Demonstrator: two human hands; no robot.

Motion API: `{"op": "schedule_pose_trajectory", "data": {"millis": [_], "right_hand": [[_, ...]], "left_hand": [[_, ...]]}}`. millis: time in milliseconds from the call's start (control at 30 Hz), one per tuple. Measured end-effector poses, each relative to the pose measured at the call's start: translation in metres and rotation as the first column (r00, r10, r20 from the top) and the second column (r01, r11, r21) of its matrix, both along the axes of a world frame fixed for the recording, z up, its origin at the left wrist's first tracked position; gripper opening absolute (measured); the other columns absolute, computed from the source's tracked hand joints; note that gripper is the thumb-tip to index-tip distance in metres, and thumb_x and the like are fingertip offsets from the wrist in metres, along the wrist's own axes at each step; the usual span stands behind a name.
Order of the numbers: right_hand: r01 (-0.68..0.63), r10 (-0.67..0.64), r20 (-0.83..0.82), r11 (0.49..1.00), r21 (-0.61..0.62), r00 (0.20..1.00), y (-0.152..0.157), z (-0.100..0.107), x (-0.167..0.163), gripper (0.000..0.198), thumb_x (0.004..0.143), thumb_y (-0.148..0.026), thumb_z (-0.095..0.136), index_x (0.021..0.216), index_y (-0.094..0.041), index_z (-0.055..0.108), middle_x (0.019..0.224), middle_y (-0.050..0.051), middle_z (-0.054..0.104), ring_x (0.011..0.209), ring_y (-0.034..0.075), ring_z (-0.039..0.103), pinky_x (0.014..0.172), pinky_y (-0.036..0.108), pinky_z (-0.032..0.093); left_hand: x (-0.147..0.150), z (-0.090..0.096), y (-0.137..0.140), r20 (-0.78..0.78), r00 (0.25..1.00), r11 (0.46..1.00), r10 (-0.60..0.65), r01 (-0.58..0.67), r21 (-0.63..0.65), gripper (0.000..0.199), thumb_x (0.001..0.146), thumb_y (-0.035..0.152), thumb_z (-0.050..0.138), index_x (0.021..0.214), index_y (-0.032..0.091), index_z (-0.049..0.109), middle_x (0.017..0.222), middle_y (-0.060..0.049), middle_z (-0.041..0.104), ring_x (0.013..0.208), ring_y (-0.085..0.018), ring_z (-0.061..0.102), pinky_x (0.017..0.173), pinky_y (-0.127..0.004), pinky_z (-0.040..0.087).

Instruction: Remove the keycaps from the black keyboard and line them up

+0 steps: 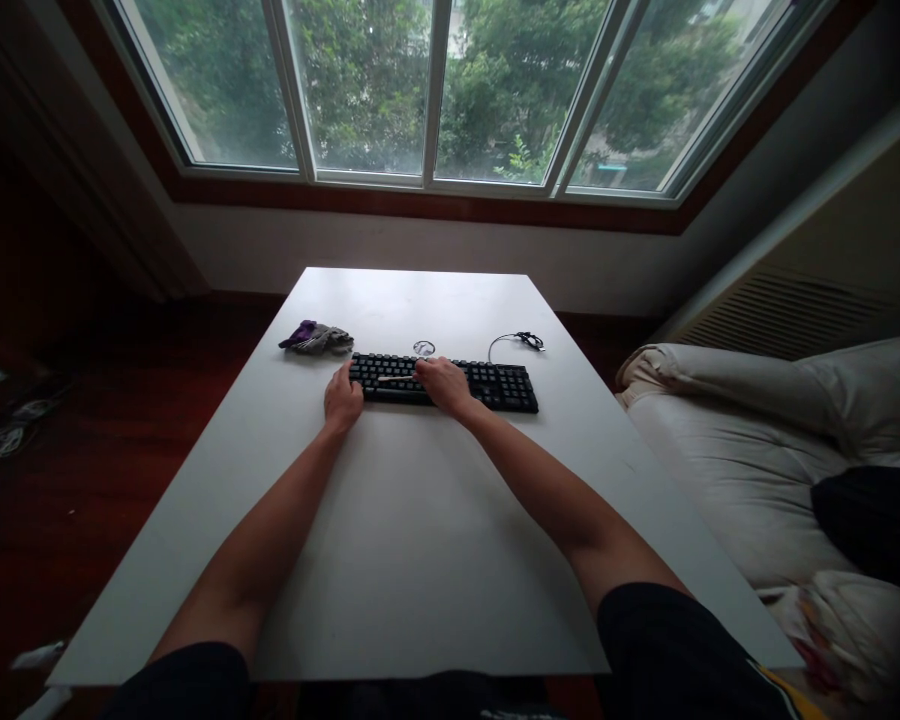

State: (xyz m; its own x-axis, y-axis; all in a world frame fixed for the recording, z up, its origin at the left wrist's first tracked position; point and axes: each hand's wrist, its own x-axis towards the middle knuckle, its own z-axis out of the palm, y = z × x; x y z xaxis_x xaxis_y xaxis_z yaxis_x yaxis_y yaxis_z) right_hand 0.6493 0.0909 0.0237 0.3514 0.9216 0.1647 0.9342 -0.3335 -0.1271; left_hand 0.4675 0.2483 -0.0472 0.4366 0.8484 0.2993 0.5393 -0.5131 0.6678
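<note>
A black keyboard (499, 382) lies crosswise on the white table (405, 540). My left hand (343, 398) is closed around the keyboard's left end, its thumb side against the edge. Over the middle of the keys, my right hand (442, 382) is closed on a thin pale stick (396, 379). The stick points left across the keys; its tip is too small to make out. Just behind the keyboard sits a small round item (424, 348), partly see-through.
A crumpled grey and purple cloth (316, 338) lies behind my left hand. The keyboard's cable (529, 341) is bundled at the back right. A cushioned pale sofa (735, 470) stands along the right side, and a window (427, 90) rises beyond the table.
</note>
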Motion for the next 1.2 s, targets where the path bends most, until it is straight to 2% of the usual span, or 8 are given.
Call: {"op": "schedule_pose_trajectory", "data": {"millis": [133, 400, 567, 867, 1200], "right_hand": [[0.028, -0.030, 0.043, 0.998, 0.050, 0.999, -0.045, -0.010, 0.037, 0.025, 0.105, -0.040, 0.048, 0.105, -0.024, 0.068, 0.100, 0.008, 0.071, 0.101, 0.024, 0.058, 0.076, 0.030, 0.039], [0.099, -0.097, -0.054, 0.995, 0.022, 0.994, -0.116, -0.014, 0.115, 0.020, 0.099, -0.038, 0.057, 0.094, -0.024, 0.069, 0.093, 0.006, 0.071, 0.089, 0.022, 0.059, 0.068, 0.029, 0.036], [0.143, -0.142, -0.054, 0.990, 0.008, 0.988, -0.141, -0.017, 0.146, 0.020, 0.096, -0.040, 0.059, 0.092, -0.024, 0.071, 0.089, 0.006, 0.071, 0.085, 0.021, 0.060, 0.067, 0.029, 0.038], [0.199, -0.199, -0.046, 0.980, -0.017, 0.979, -0.181, -0.020, 0.181, 0.024, 0.094, -0.044, 0.058, 0.093, -0.024, 0.072, 0.091, 0.006, 0.072, 0.085, 0.022, 0.062, 0.069, 0.029, 0.040], [0.262, -0.265, -0.162, 0.964, -0.040, 0.951, -0.222, -0.022, 0.229, 0.025, 0.090, -0.045, 0.062, 0.091, -0.024, 0.074, 0.087, 0.006, 0.073, 0.072, 0.018, 0.061, 0.064, 0.028, 0.039]], "left_hand": [[0.000, 0.000, -0.001, 0.005, 1.000, 1.000, 0.003, -0.003, -0.007, 0.057, 0.090, 0.017, 0.047, 0.146, 0.020, 0.051, 0.143, -0.010, 0.059, 0.132, -0.028, 0.055, 0.116, -0.044, 0.042], [-0.001, -0.002, -0.001, 0.017, 1.000, 1.000, 0.008, -0.008, 0.003, 0.057, 0.090, 0.018, 0.048, 0.147, 0.019, 0.051, 0.141, -0.011, 0.060, 0.130, -0.029, 0.056, 0.116, -0.044, 0.043], [-0.001, -0.003, 0.001, 0.022, 1.000, 1.000, 0.000, 0.000, 0.009, 0.058, 0.089, 0.019, 0.049, 0.147, 0.020, 0.050, 0.141, -0.010, 0.061, 0.130, -0.028, 0.057, 0.116, -0.044, 0.043], [-0.002, -0.002, -0.001, 0.023, 1.000, 1.000, 0.001, -0.001, 0.000, 0.058, 0.089, 0.020, 0.050, 0.147, 0.020, 0.050, 0.141, -0.010, 0.060, 0.130, -0.028, 0.057, 0.116, -0.043, 0.042], [-0.003, 0.003, -0.005, 0.009, 1.000, 1.000, 0.000, 0.000, -0.019, 0.058, 0.090, 0.020, 0.049, 0.148, 0.021, 0.049, 0.142, -0.010, 0.059, 0.131, -0.028, 0.056, 0.116, -0.044, 0.042]]}}
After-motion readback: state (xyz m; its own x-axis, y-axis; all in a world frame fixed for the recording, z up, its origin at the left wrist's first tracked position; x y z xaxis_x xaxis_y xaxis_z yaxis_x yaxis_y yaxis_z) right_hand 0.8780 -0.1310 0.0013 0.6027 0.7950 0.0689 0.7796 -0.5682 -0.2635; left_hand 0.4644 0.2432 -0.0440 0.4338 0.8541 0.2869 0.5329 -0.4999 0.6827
